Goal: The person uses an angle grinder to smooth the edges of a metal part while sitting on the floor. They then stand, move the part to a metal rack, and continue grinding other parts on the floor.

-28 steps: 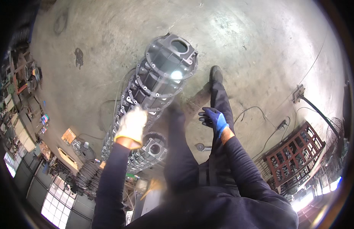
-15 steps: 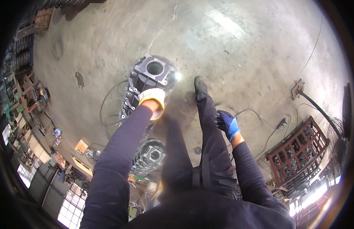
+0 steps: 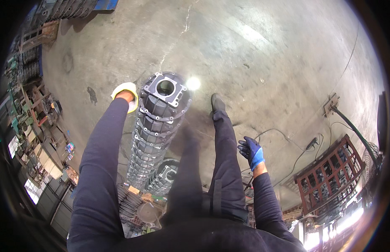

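A tall stack of grey cast-metal housings (image 3: 155,132) rises from the floor, its top one showing a square flange (image 3: 175,101) with a round bore. Just left of the top housing is my left hand (image 3: 124,91), in a whitish glove with a yellow cuff. Its fingers are hidden behind the glove's back and wrist, so I cannot tell whether it touches the stack's edge or grips anything. My right hand (image 3: 251,152) wears a blue glove with dark fingers and hangs beside my right leg, empty, fingers loosely apart. A second, partly covered stack of housings (image 3: 166,177) stands nearer me.
Cracked concrete floor (image 3: 228,54) surrounds the stack, with a bright spot of light (image 3: 193,83) beside its top. A cable (image 3: 283,131) trails on the right toward a brown slatted metal crate (image 3: 329,174) and a dark pole (image 3: 352,124). Cluttered racks (image 3: 39,103) line the left.
My left hand has moved left, off the stack's upper part to its left side. The view has shifted, uncovering more of the stack. My right hand sits slightly lower, fingers more spread.
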A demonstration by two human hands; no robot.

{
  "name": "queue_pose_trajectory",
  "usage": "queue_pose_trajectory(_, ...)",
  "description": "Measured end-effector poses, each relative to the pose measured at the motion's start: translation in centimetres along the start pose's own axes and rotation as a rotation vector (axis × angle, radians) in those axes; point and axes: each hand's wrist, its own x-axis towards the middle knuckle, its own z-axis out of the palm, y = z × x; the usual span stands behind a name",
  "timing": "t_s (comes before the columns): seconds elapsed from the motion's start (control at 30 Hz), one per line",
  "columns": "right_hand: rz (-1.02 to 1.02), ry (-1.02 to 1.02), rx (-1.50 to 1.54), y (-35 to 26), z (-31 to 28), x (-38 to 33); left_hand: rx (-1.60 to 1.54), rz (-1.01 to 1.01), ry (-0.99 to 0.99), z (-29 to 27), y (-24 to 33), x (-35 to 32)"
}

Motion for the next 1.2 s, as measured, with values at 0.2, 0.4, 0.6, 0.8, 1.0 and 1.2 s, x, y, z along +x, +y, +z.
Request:
queue_pose_trajectory(0.2, -0.033, -0.083, -0.016, -0.6, 2.3, 0.4, 0.003, 0.417, 0.054, 2.1, 3.4, 0.9)
queue_pose_trajectory(0.4, -0.09, -0.063, -0.124, -0.9, 2.5, 0.3, -0.063, 0.207, -0.12, 4.0, 5.9, 6.2)
queue_pose_trajectory(0.6, -0.049, 0.014, -0.207, 0.0, 1.8, 1.0, 0.067, 0.362, -0.192, 3.5, 5.5, 6.5)
queue_pose_trajectory(0.8, -0.035, -0.004, -0.187, 0.8, 3.2, 1.4, -0.011, 0.485, -0.178, 2.7, 7.4, 2.5)
queue_pose_trajectory(1.0, -0.116, -0.005, -0.292, 0.3, 3.8, 0.8, -0.283, 0.692, -0.151, 3.0, 5.4, 1.4)
queue_pose_trajectory(1.2, -0.11, 0.013, -0.335, 0.1, 4.0, 1.2, -0.27, 0.126, 0.512, 9.3, -8.8, 0.2)
